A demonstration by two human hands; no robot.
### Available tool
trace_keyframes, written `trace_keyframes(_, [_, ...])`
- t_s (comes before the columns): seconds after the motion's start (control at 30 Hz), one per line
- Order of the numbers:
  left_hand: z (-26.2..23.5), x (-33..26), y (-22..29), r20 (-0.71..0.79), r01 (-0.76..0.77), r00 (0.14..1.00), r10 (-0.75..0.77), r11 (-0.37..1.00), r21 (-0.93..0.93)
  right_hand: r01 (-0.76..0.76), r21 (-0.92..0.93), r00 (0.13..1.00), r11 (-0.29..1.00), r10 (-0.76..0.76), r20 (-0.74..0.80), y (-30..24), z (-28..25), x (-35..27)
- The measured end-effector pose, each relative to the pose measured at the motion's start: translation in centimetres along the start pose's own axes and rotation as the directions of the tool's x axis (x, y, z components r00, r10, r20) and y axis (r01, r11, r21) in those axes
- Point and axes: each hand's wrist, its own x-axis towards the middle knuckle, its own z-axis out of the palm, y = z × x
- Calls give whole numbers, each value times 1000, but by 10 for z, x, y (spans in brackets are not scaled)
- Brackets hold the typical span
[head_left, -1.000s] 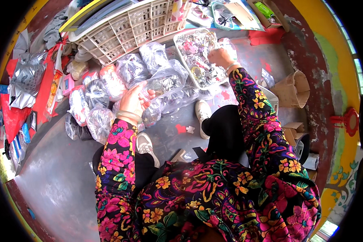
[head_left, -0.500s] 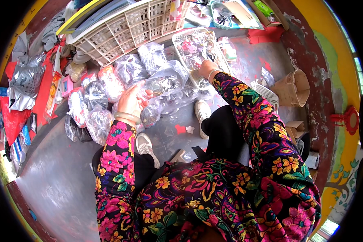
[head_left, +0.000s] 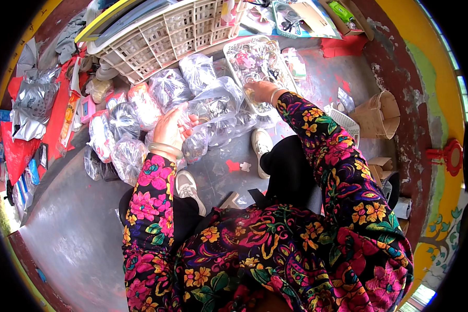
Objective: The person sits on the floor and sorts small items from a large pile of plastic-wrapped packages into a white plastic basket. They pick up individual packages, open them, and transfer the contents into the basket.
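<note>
My left hand (head_left: 170,129) is closed on the edge of a clear plastic bag (head_left: 217,106), whose mouth gapes toward the right. Small dark and shiny pieces lie inside the bag. My right hand (head_left: 261,91) is over the left side of a white basket (head_left: 292,83), close to the bag. Its fingers are bent together, and what they pinch, if anything, is too small to make out. The basket holds many small loose trinkets (head_left: 252,57), ring-shaped ones and pink and purple ones among them.
Several filled plastic bags (head_left: 125,122) crowd the floor by my left hand. Behind them stands a large cream crate (head_left: 171,36). To the right are a grey perforated basket (head_left: 344,125) and an open cardboard box (head_left: 379,114). Silver and red packaging (head_left: 34,109) lies far left.
My right hand has shifted left within the basket, its fingers now nearer the bag's mouth. The left hand stays in place on the bag.
</note>
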Motion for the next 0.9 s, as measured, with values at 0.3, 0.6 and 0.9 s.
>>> trace_keyframes(0.3, [0, -1, 0, -30, -64, 997, 66, 996, 56, -64, -263, 996, 963, 46, -75, 1, -29, -6])
trace_keyframes(0.6, [-2, -6, -1, -13, -68, 997, 70, 994, 82, 142, 697, 986, 703, -41, -160, -59, -107, -48])
trace_keyframes(0.9, [-8, -10, -1, -43, -49, 998, 53, 994, 98, 688, -98, 724, 719, -690, 25, -108, 47, 64])
